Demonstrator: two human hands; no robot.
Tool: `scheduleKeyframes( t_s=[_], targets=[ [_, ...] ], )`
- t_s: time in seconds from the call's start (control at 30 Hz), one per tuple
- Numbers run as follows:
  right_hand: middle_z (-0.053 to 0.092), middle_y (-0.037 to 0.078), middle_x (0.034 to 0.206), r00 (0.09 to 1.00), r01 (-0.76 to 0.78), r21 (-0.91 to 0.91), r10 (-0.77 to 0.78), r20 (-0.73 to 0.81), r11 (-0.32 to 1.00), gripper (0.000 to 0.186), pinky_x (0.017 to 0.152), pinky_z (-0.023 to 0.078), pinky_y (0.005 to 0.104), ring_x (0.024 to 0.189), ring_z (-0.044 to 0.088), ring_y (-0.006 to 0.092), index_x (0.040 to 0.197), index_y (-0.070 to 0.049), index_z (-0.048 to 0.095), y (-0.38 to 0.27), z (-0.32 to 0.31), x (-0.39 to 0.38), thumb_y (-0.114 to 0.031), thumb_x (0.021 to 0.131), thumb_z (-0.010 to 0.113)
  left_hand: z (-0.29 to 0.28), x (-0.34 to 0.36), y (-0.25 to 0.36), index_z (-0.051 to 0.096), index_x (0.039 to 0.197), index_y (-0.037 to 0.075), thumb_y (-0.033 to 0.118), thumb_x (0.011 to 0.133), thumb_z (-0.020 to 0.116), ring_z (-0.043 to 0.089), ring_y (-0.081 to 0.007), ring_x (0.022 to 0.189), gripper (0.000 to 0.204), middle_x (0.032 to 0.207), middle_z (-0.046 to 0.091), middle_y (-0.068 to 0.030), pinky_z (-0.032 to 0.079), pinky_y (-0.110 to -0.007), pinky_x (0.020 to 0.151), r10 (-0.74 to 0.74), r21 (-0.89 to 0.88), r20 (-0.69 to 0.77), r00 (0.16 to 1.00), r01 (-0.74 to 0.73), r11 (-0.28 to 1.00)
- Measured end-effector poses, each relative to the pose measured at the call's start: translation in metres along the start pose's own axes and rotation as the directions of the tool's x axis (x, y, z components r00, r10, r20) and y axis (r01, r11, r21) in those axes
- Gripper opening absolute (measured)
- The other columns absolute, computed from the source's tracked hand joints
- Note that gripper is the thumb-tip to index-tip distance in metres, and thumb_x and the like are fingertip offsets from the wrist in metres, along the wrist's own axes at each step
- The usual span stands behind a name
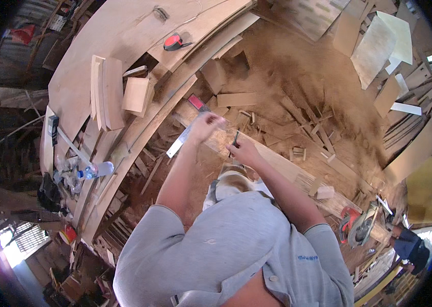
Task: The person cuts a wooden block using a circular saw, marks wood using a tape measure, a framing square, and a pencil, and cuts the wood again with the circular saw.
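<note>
A long plank [280, 165] runs diagonally below my hands, with pale wood dust on it. My left hand [206, 127] hovers over the plank's far left part; its fingers are smeared by motion, so its grip is unclear. Beside its wrist a flat silvery ruler blade [177, 144] slants past the plank's edge. Just beyond the fingers lies a red, dark-edged object [196, 102]; whether it joins the blade is hidden. My right hand [245, 152] is closed around a thin dark pencil-like stick [236, 137], which points up from the fingers above the plank.
On the left, a curved-looking workbench [80, 77] carries a red tape measure [173, 42], wooden box-like pieces [137, 95] and a plastic bottle [98, 170]. A red circular saw [356, 225] sits at the plank's near right end. Offcuts [308, 120] and sawdust cover the floor; another person [409, 248] stands at right.
</note>
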State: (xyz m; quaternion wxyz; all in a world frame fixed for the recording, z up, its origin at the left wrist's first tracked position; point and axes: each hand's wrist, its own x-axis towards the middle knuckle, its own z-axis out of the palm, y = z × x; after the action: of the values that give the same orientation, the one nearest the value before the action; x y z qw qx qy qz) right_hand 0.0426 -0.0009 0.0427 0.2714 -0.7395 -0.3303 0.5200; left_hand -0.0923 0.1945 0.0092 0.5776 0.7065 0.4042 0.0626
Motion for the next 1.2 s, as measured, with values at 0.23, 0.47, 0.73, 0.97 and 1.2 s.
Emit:
scheduleKeyframes(
  t_s=[0.23,0.47,0.73,0.97,1.2],
  targets=[
    [0.079,0.017,0.093,0.984,0.180,-0.158,-0.179,0.025,0.971,0.044,0.079,0.059,0.0433,0.080,0.075,0.0289,0.108,0.000,0.078,0.005,0.027,0.013,-0.042,0.098,0.073,0.028,-0.044,-0.002,0.078,0.108,0.003,0.035,0.099,0.074,0.074,-0.0210,0.087,0.033,0.091,0.077,-0.0138,0.058,-0.039,0.079,-0.093,0.198,0.124,0.988,0.068,0.978],
    [0.079,0.016,0.098,0.999,-0.008,-0.030,0.006,-0.049,1.000,0.046,0.081,0.060,0.0406,0.086,0.076,0.0251,0.119,-0.002,0.076,0.061,-0.014,-0.038,-0.042,0.098,0.075,0.002,-0.014,-0.032,0.078,0.106,0.008,0.037,0.092,0.079,0.074,-0.0370,0.100,0.032,0.102,0.079,-0.0141,0.058,-0.049,0.089,0.059,0.614,-0.262,0.963,0.119,0.780],
    [0.078,0.016,0.101,0.800,-0.117,0.353,0.299,-0.520,0.928,0.041,0.086,0.059,0.0394,0.092,0.075,0.0255,0.119,-0.002,0.075,0.172,-0.068,-0.191,-0.038,0.099,0.074,0.052,-0.021,-0.011,0.073,0.115,0.009,0.030,0.088,0.081,0.065,-0.0392,0.116,0.035,0.117,0.070,-0.0166,0.050,-0.051,0.105,0.247,0.627,-0.033,0.968,-0.173,0.760],
    [0.077,0.019,0.112,0.325,-0.358,0.375,0.490,-0.809,0.855,0.037,0.094,0.058,0.0404,0.106,0.073,0.0283,0.123,0.000,0.072,0.222,-0.046,-0.349,-0.024,0.096,0.078,0.167,-0.070,0.032,0.049,0.155,0.009,0.051,0.073,0.092,0.044,-0.0341,0.147,0.102,0.152,0.053,-0.0136,0.034,-0.050,0.125,0.360,0.535,0.634,0.684,-0.725,0.433],
    [0.058,0.024,0.149,-0.001,-0.735,-0.031,-0.047,-0.999,0.677,0.062,0.119,0.038,0.0544,0.138,0.052,0.0418,0.145,0.000,0.058,0.284,-0.030,-0.425,-0.018,0.089,0.079,0.185,-0.097,0.036,0.042,0.160,0.008,0.054,0.071,0.093,0.042,-0.0330,0.148,0.112,0.158,0.047,-0.0141,0.030,-0.050,0.127,0.183,0.668,0.469,0.864,-0.482,0.567]
  ],
)
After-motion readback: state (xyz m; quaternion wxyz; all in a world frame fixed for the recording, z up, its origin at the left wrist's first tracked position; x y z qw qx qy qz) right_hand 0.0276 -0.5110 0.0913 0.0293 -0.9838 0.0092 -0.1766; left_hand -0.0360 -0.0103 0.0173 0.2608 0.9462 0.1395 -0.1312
